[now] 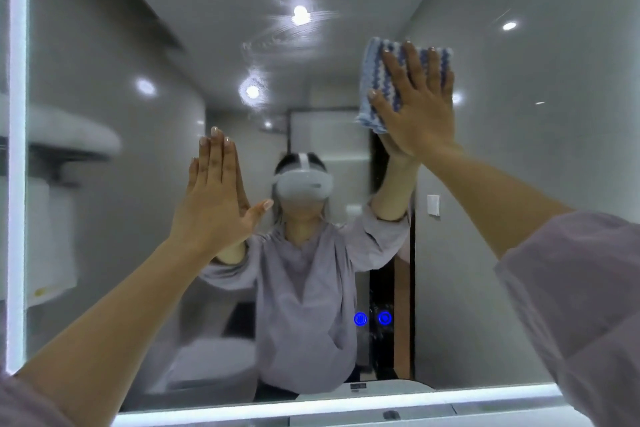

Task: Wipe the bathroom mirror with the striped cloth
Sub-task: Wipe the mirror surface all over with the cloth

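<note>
The big wall mirror with glowing white edges (519, 166) has smeary marks near its top middle. The folded blue-and-white striped cloth (372, 76) lies flat against the glass, high on the right side.

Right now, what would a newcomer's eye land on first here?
The right hand, fingers straight, presses the blue-and-white striped cloth flat against the bathroom mirror at upper right. The left hand is raised flat at the glass, centre left. Smeary wipe streaks cross the glass at upper centre, and two blue lit buttons glow at lower centre.
</note>
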Tool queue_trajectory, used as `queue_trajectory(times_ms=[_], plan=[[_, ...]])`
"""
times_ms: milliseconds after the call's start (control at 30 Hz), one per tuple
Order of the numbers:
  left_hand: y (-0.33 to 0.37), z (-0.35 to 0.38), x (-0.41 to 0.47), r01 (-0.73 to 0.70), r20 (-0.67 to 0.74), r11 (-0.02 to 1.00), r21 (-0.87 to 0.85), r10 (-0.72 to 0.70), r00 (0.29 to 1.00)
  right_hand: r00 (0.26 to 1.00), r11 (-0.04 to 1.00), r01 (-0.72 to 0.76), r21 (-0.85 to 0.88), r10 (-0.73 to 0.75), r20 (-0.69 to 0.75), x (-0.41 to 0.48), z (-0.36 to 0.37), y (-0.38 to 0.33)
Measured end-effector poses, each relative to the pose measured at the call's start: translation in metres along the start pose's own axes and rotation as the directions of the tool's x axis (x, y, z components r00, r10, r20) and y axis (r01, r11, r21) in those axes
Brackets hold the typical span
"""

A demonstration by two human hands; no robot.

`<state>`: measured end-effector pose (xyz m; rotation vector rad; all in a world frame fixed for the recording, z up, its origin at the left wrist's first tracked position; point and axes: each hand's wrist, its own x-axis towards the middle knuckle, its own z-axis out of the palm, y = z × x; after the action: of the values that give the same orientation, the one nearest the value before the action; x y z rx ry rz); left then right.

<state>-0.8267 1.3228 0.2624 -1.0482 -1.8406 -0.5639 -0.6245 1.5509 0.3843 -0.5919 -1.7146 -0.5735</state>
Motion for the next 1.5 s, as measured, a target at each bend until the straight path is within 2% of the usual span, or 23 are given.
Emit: queue_trajectory(times_ms=[133,233,500,667,833,1000,1133,1300,1500], plan=[[-0.001,0.000,0.000,-0.004,-0.011,1.000,-0.008,0.004,1.000,0.993,0.993,-0.118,0.018,0.118,-0.012,-0.019,0.006,0.026],[-0.001,-0.001,0.000,-0.008,-0.010,1.000,-0.021,0.008,1.000,0.991,0.990,-0.135,0.031,0.135,-0.013,-0.023,0.008,0.032],[-0.001,0.002,-0.001,-0.013,-0.030,1.000,-0.019,0.013,0.999,0.978,0.975,-0.206,0.088,0.206,0.003,-0.049,0.013,0.002],[-0.002,0.004,-0.001,-0.020,-0.040,0.999,-0.031,0.019,0.999,0.996,0.996,-0.089,0.031,0.090,0.000,-0.103,0.024,-0.041],[0.000,0.004,-0.001,-0.022,-0.046,0.999,-0.030,0.020,0.999,0.997,0.997,0.067,0.048,-0.069,0.038,-0.162,0.038,-0.088],[-0.002,0.004,0.001,-0.013,-0.018,1.000,-0.007,0.013,1.000,0.983,0.986,0.165,0.018,-0.166,0.078,-0.192,0.038,-0.105],[-0.001,0.003,0.001,-0.009,-0.014,1.000,-0.006,0.009,1.000,0.974,0.979,0.195,0.054,-0.200,0.107,-0.190,0.035,-0.100],[-0.002,0.004,0.002,0.001,-0.003,1.000,0.010,-0.001,1.000,0.932,0.933,0.360,0.002,-0.359,0.044,-0.174,0.031,-0.063],[-0.003,0.004,0.001,0.002,-0.019,0.999,0.040,-0.001,1.000,0.961,0.961,0.275,-0.039,-0.274,0.029,-0.161,0.032,-0.006]])
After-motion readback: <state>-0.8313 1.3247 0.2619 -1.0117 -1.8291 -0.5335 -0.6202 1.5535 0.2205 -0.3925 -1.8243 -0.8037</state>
